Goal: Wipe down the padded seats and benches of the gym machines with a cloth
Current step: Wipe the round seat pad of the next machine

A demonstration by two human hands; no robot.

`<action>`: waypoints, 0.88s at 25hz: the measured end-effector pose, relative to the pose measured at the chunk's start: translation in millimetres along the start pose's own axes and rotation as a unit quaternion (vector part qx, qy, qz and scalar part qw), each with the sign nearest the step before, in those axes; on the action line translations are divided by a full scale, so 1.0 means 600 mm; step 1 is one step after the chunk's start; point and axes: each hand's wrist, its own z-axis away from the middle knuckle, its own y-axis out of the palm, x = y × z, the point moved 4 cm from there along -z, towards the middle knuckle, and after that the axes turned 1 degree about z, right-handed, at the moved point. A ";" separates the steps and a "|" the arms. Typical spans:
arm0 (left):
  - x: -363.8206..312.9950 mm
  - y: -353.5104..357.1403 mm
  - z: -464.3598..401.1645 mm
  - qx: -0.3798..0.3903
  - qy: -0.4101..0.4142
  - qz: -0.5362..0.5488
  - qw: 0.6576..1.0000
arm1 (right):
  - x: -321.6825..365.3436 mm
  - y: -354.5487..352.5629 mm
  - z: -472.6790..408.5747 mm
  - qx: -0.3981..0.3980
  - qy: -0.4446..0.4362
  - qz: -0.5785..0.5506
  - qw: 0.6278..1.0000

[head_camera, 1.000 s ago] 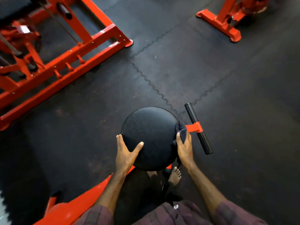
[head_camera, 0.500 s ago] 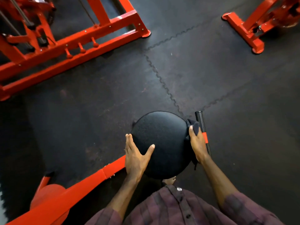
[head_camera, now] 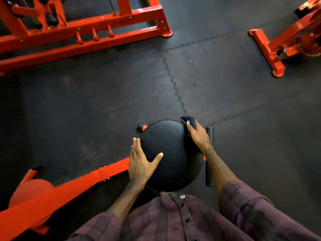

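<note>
My right hand (head_camera: 198,136) presses a small dark cloth (head_camera: 189,121) against the far right rim of the round padded seat (head_camera: 171,153), fingers curled over it. Cloth looks limp and light, bunches easily, so I keep it wadded under my fingers. My left hand (head_camera: 141,164) lies flat, fingers straight, on the seat's left edge, steadying it; the padding looks firm and grippy.

A single wide-angle head-worn camera looks steeply down from just above the person's own chest, close over the round padded seat (head_camera: 171,153) at lower centre, with the black rubber floor (head_camera: 225,94) stretching away toward red machine frames (head_camera: 83,33) bending along the top edge.
</note>
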 end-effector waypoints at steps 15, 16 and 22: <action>-0.339 0.130 0.015 0.133 0.266 -0.172 0.939 | -0.248 -0.321 0.203 -0.128 0.076 -0.249 0.957; -0.396 0.167 0.038 0.157 0.298 -0.184 0.924 | -0.275 -0.368 0.227 -0.146 0.076 -0.248 0.955; -0.737 0.380 0.234 0.230 0.452 -0.220 0.833 | -0.476 -0.682 0.374 -0.267 0.032 -0.265 0.926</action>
